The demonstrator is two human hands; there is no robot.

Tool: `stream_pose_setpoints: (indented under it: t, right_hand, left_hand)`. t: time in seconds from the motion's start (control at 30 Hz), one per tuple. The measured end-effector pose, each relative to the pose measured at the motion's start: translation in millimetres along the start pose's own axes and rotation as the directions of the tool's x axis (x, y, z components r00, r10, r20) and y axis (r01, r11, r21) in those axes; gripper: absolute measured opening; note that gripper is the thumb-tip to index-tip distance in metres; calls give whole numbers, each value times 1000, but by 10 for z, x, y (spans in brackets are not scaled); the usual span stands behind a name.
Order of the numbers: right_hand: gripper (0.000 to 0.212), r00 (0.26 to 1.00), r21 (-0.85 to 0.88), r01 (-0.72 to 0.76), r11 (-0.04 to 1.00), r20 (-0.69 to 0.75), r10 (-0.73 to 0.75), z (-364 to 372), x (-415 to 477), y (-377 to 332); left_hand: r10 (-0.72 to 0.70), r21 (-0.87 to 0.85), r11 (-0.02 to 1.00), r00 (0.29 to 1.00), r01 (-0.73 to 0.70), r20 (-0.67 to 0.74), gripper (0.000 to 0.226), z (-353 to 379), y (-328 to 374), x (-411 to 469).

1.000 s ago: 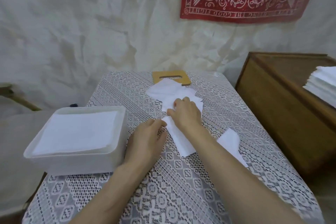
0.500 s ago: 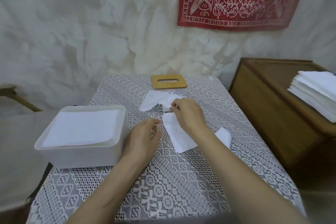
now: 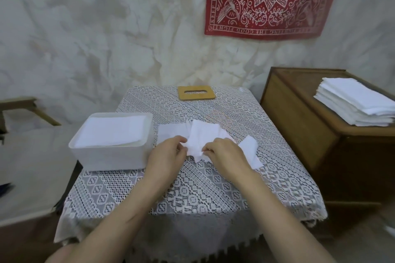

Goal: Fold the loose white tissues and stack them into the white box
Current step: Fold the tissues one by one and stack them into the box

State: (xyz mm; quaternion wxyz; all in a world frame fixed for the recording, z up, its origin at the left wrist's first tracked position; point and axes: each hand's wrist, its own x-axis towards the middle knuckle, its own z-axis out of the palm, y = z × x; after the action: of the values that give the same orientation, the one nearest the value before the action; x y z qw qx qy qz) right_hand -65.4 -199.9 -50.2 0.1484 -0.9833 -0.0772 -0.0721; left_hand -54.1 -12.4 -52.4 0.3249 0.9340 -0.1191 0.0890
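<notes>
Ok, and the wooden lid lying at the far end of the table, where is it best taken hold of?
Likely its near long edge, reached from the person's side. The wooden lid lies flat and thin on the lace tablecloth, so it must be pinched at an edge from above; its central slot also offers a hook point.

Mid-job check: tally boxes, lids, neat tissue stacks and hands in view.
White plastic box: 1
Slotted wooden lid: 1
Neat white tissue stacks: 2, one boxed, one on brown wooden cabinet
Hands: 2, left hand, right hand
Total: 6

Red hanging (image 3: 271,0) cropped at top, tissue stack (image 3: 350,100) cropped right
</notes>
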Motion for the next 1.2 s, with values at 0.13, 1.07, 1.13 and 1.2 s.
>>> stream_pose_setpoints:
  t: [0.13,1.07,1.13,1.2]
  right_hand:
    - [24,998,76,-2,997,-55,6,86,-39,22]
    - [14,925,510,-349,786,50,378,41,314,189]
    - [11,920,512,-352,783,38,389,50,319,189]
    - [6,917,514,-357,780,32,398,60,325,198]
  left_hand:
    - [-2,3,1000,1000,2,-22,30,10,8,19]
    - [-50,-73,996,997,54,60,31,158,-78,75]
    - [-58,-100,993,996,64,67,31,151,-90,69]
    - [-62,-124,990,996,70,69,30,151,-105,75]
